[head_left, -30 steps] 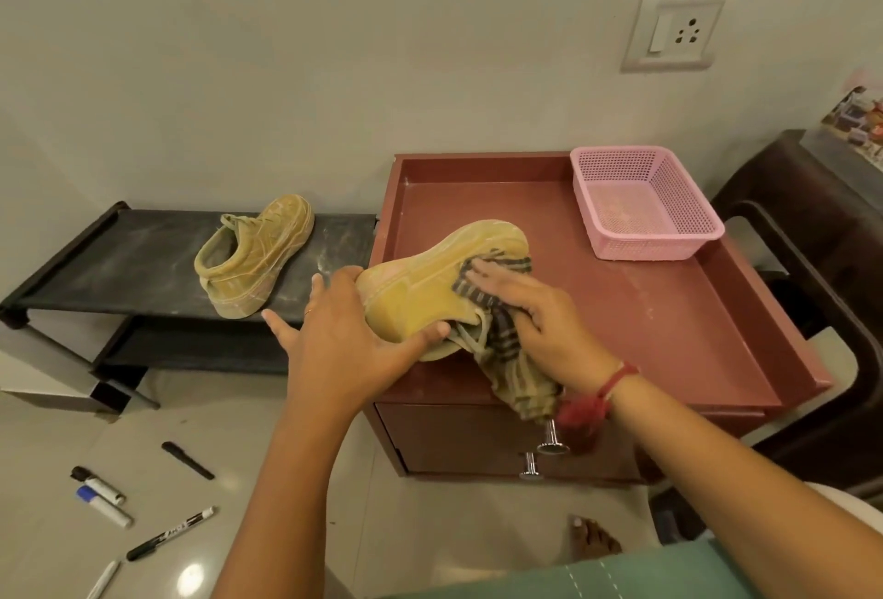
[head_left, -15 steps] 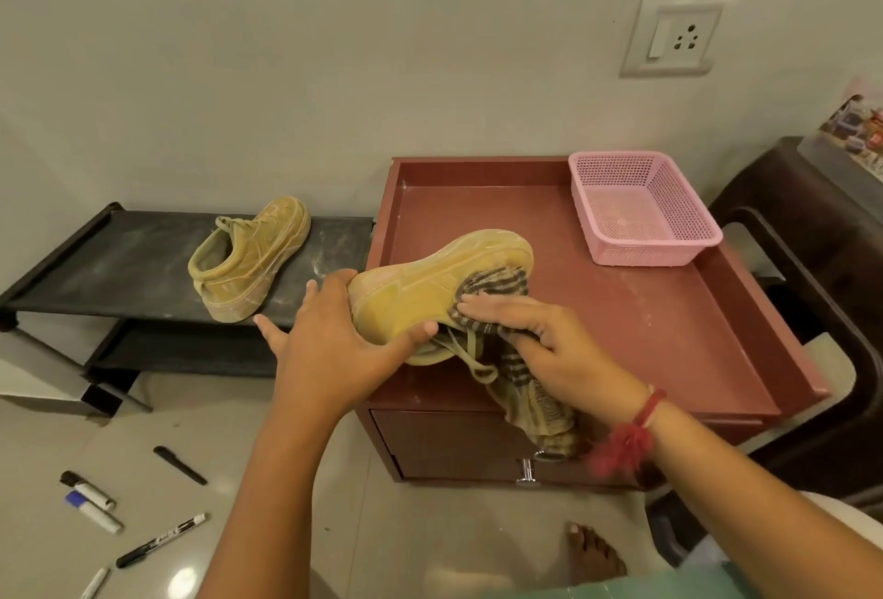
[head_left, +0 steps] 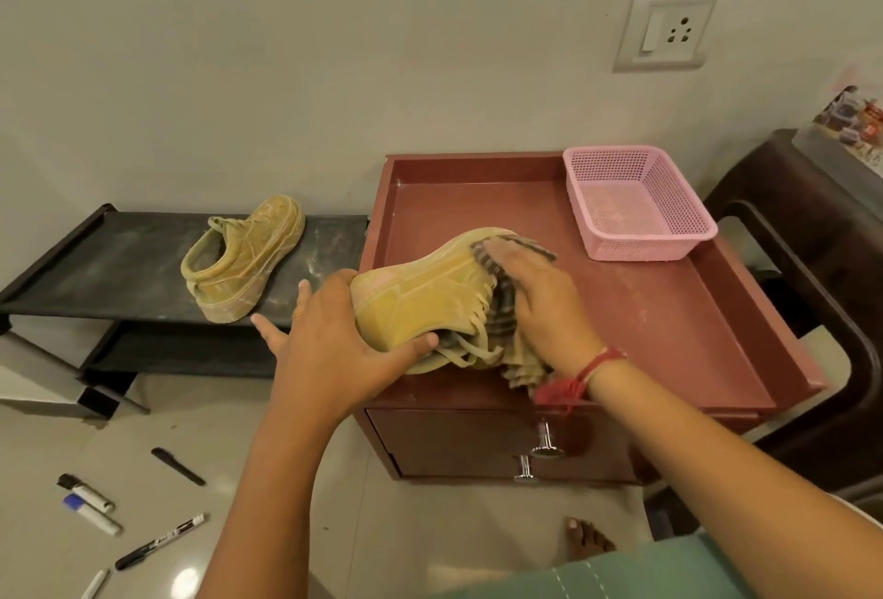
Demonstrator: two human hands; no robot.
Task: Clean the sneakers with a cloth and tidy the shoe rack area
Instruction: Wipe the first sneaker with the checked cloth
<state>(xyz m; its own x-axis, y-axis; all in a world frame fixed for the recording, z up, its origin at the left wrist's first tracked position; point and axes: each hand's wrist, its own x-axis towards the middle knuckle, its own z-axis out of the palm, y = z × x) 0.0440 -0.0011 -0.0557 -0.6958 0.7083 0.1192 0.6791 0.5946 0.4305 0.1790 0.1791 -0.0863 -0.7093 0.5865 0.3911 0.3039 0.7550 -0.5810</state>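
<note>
My left hand grips the heel of a dusty yellow sneaker, held on its side over the front left of the red cabinet top. My right hand presses a striped cloth against the sneaker's upper near the toe, fingers laid over the cloth. The cloth's loose end and the laces hang down at the cabinet's front edge. A second yellow sneaker stands on the top shelf of the black shoe rack at the left.
A pink mesh basket sits at the back right of the cabinet top. Several markers and a pen lie on the tiled floor at lower left. A dark chair stands to the right. A bare foot shows below the drawers.
My right hand has slid the cloth up along the sneaker toward the toe. The left hand keeps its grip on the heel and the shoe has tilted slightly.
</note>
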